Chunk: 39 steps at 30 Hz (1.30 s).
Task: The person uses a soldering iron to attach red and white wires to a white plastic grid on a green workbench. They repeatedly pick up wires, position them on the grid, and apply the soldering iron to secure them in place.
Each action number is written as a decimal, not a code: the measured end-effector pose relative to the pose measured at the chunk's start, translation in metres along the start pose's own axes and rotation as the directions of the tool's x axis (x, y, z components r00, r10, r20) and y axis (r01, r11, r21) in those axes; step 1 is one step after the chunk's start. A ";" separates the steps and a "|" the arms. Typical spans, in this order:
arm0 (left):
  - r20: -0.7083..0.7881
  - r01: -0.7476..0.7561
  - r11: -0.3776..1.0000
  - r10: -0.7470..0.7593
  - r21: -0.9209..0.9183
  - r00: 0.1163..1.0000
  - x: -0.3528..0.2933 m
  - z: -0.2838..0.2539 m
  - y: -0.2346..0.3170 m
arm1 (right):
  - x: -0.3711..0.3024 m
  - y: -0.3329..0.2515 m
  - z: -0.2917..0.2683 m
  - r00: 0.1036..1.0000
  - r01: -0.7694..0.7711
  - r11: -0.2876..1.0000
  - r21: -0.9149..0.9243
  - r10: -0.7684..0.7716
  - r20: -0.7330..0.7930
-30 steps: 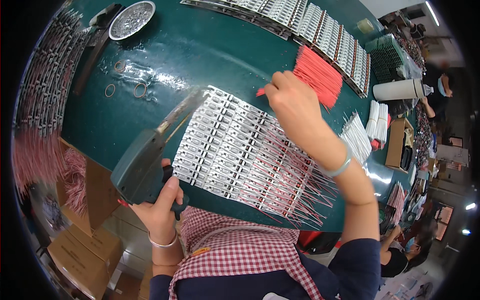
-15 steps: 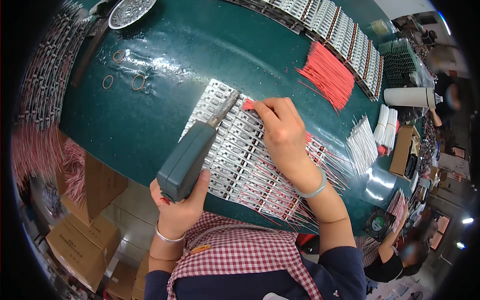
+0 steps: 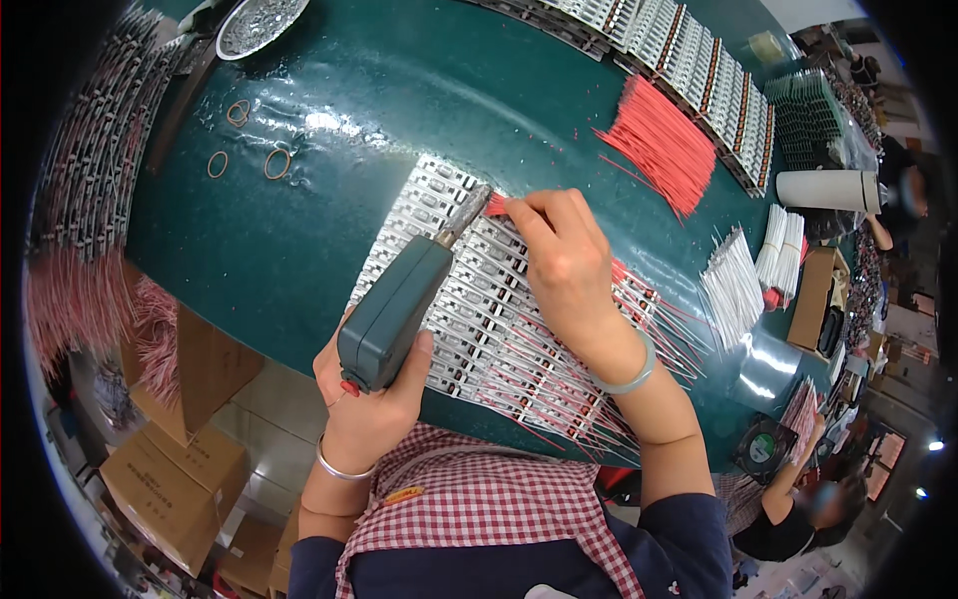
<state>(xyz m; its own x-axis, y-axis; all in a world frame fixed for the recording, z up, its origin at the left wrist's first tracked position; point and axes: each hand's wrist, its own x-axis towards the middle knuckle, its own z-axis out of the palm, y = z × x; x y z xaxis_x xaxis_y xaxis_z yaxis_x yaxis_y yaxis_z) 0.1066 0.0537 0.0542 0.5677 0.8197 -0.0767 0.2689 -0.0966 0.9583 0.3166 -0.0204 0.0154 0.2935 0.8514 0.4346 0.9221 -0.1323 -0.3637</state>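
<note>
My left hand (image 3: 374,414) is wrapped round the handle of a dark green soldering gun (image 3: 397,309). Its long, crusted tip points up and right, close by the fingers of my right hand (image 3: 564,262). Those fingers are pinched on a small bunch of short red wires (image 3: 496,205). Beneath both hands lies a panel of small white circuit boards (image 3: 431,195) in rows. Toward its lower right, many red and white wires (image 3: 589,374) lie across the boards. Whether the soldering tip touches a board or a wire is too small to tell.
Loose red wires (image 3: 659,145) and white wires (image 3: 733,290) lie to the right, beneath stacked board panels (image 3: 699,75). A metal bowl (image 3: 261,28) and rubber bands (image 3: 277,163) sit at far left. Wired boards (image 3: 95,190) line the left edge. A small fan (image 3: 763,444) stands near a co-worker (image 3: 788,509).
The soldering gun and my left hand have shifted slightly right, bringing the tip nearer the red wires. My right hand keeps its pinch almost in place. The whole view has shifted a little.
</note>
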 end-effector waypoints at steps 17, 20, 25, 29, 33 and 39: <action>-0.099 -0.020 0.998 0.025 0.056 0.995 -0.009 -0.005 -0.002 | 0.001 -0.002 0.000 1.000 -0.014 1.000 -0.014 0.013 -0.011; -0.104 -0.003 0.999 0.006 0.036 0.995 -0.008 -0.005 0.000 | 0.000 -0.003 0.000 1.000 -0.025 0.999 -0.020 0.025 -0.004; -0.112 0.030 1.000 -0.031 -0.007 0.993 -0.010 -0.007 0.000 | -0.002 -0.001 0.000 0.998 0.014 0.999 -0.032 -0.016 -0.055; -0.124 0.050 0.999 -0.051 -0.008 0.991 -0.012 -0.009 0.000 | -0.003 -0.007 -0.002 0.996 0.045 0.999 -0.011 -0.046 -0.081; -0.086 0.038 0.999 -0.037 0.013 0.996 -0.012 -0.011 0.001 | -0.007 -0.007 0.002 0.998 0.035 0.999 0.003 -0.035 -0.050; -0.029 0.000 0.999 0.001 0.040 1.000 -0.011 -0.012 -0.001 | -0.007 -0.008 0.002 0.999 0.029 0.999 -0.014 -0.029 -0.034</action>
<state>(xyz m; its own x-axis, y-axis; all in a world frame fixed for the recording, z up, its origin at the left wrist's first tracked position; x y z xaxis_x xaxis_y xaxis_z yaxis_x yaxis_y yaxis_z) 0.0905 0.0513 0.0573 0.5450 0.8357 -0.0674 0.2996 -0.1191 0.9466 0.3065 -0.0240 0.0141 0.2750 0.8370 0.4731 0.9335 -0.1148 -0.3396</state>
